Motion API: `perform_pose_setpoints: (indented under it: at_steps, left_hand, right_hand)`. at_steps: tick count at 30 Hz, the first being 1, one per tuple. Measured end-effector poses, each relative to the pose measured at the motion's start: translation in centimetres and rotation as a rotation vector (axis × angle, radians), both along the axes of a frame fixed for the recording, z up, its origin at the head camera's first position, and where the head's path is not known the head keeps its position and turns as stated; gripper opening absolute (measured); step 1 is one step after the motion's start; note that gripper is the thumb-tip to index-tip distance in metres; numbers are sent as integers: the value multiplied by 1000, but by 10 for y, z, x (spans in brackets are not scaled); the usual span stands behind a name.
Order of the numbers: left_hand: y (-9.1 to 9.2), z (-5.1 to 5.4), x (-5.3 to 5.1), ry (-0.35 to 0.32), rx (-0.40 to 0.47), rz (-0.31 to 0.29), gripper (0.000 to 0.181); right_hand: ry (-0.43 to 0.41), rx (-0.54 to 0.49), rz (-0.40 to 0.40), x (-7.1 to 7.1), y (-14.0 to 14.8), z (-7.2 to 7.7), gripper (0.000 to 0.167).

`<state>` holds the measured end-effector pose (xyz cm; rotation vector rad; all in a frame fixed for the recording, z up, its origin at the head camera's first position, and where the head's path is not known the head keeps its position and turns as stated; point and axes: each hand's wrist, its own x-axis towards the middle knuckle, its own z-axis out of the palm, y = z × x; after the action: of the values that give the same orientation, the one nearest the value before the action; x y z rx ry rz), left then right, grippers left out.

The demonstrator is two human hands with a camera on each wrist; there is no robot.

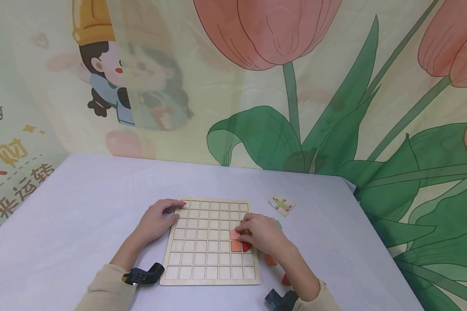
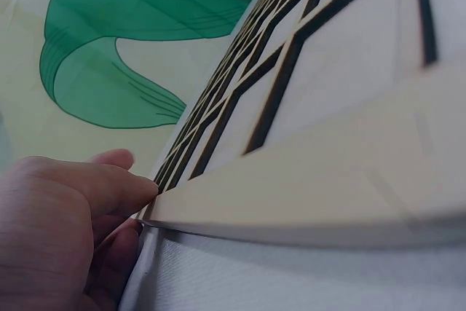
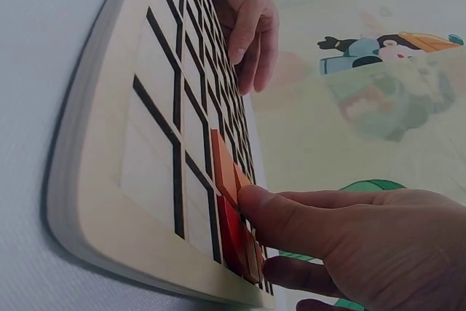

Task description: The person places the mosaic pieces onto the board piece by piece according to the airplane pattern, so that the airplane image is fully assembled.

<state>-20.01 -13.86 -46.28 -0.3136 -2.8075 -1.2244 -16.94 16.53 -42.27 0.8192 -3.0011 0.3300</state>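
A pale wooden grid board [image 1: 202,281] lies on the white-covered table. At its upper left edge my left hand [image 1: 155,221] rests its fingertips, the thumb beside the side rim. Over the board's right side, my right hand [image 1: 265,233] touches small coloured tiles with spread thumb and fingers. Two light orange tiles, an upper one [image 1: 234,235] and a lower one [image 1: 236,246], sit in neighbouring cells. Right of the lower one lies a red tile [image 1: 246,247] with a curved edge. In the right wrist view the thumb meets the orange tile [image 3: 227,169]; fingers partly hide other tiles.
Right of the board lie an orange piece [image 1: 270,260] and a red piece [image 1: 286,280], partly behind my right forearm. A green piece [image 1: 279,224] peeks out past the hand. A small patterned card [image 1: 282,204] lies beyond the board's upper right corner.
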Motion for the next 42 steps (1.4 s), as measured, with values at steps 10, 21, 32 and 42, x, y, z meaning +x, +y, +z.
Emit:
perform_pose_setpoints:
  at_steps: [10, 21, 32, 42]
  left_hand:
    - [0, 0, 0, 1, 9, 0, 34]
    - [0, 1, 1, -6, -6, 7, 34]
    - [0, 1, 1, -4, -8, 2, 34]
    - [0, 1, 1, -5, -11, 2, 34]
  right_hand:
    - [-11, -4, -1, 0, -1, -1, 16]
    - [-62, -46, -86, -4, 12, 10, 17]
    - [-279, -77, -368, -13, 63, 29, 25]
    - [-482, -42, -191, -6, 57, 27, 26]
